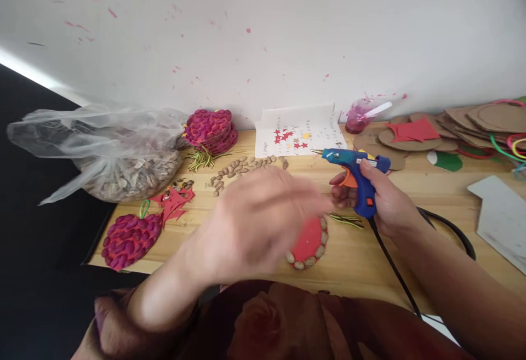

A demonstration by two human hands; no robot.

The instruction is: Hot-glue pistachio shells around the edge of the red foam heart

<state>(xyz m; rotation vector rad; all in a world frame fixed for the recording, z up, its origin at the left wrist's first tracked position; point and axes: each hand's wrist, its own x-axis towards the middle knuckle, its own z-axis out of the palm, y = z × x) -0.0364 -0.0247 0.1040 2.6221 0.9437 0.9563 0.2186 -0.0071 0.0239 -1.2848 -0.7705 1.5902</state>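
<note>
My right hand point(386, 195) is closed around the blue glue gun point(364, 184), whose metal tip points left and whose orange trigger shows by my fingers. My left hand point(263, 217) is smeared by motion above the red disc point(309, 239) and hides its left part; what its fingers hold, if anything, cannot be made out. Brown nut shells point(299, 265) line the visible rim of the disc. More shells point(230, 168) lie loose in a curved row behind my left hand.
A plastic bag of shells point(131, 176) stands at the left, near magenta shell-covered pieces point(131, 239) and red scraps point(175, 204). Behind are a stacked magenta pile point(209, 130), a paper sheet point(267, 143) and a paint cup point(356, 119). Cardboard pieces point(464, 124) fill the back right.
</note>
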